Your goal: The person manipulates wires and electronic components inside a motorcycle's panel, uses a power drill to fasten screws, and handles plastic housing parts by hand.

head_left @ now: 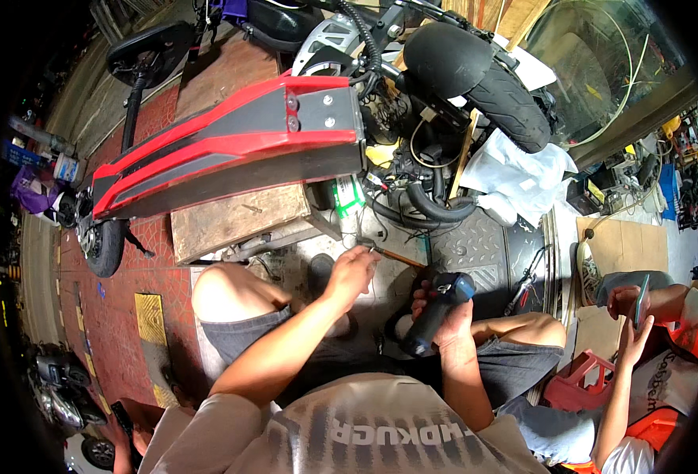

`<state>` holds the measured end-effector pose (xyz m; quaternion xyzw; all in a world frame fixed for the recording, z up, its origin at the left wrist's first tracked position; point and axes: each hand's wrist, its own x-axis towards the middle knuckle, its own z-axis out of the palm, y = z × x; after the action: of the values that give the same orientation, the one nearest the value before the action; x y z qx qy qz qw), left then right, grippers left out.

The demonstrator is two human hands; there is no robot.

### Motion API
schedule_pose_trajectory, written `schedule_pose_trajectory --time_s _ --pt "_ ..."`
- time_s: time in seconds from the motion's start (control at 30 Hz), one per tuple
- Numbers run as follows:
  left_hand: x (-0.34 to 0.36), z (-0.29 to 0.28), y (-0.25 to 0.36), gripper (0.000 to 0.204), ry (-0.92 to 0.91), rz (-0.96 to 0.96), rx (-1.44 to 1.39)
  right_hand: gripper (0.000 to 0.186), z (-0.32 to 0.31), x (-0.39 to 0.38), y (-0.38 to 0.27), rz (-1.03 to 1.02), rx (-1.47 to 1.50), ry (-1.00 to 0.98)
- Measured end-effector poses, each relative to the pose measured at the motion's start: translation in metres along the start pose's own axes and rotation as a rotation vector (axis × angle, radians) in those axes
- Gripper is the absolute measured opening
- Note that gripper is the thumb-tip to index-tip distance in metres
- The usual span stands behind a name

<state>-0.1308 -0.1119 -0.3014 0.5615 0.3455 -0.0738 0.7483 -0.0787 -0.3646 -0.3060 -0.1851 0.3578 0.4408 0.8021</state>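
Red patterned paving (112, 308) covers the left of the frame; grey floor (392, 286) occupies the centre, where a person in a pale printed T-shirt (365, 430) and dark grey shorts sits low.

A scooter with a long red-and-black deck (238, 150) lies diagonally across the upper left and upper centre. Below the deck is a low bench with a worn wooden top (234, 225). At the deck's left end is a small black-tyred wheel (108, 249); a larger black tyre under a rounded dark fender (448, 59) appears at the upper right.

Right hand (453, 320), lower centre-right: holds a thick black cylindrical handheld tool (432, 317), which is tilted, its upper end toward the upper right. Fingers are wrapped around the body.

Left hand (352, 272), centre: fingers are narrowed, at the left end of a thin orange-brown rod (400, 257). From where I stand, I cannot tell whether the rod is gripped.

Above the hands lie a thick curved black hose (436, 212) and a crumpled translucent plastic bag (519, 170). Right of the tool are red-handled pliers (523, 291). At the right edge, another person holds a thin phone (641, 302).
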Motion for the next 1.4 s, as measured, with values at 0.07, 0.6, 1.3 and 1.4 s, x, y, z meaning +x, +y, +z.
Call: schedule_pose_trajectory --time_s 0.07,0.6,1.3,1.4 --pt "-0.022 -0.013 0.036 0.02 -0.017 0.337 0.261 0.054 -0.02 0.007 -0.007 0.068 0.095 -0.104" --pt "-0.058 -0.186 0.136 0.029 0.715 0.467 1.485 0.089 0.006 0.015 0.021 0.064 -0.072 -0.367" --pt "-0.046 -0.177 0.145 0.013 0.386 0.887 1.875 0.088 0.028 -0.046 0.026 -0.131 -0.337 -0.49" --pt "-0.041 -0.157 0.15 0.021 0.352 0.984 1.831 0.052 -0.031 0.002 0.02 -0.112 -0.242 -0.19"
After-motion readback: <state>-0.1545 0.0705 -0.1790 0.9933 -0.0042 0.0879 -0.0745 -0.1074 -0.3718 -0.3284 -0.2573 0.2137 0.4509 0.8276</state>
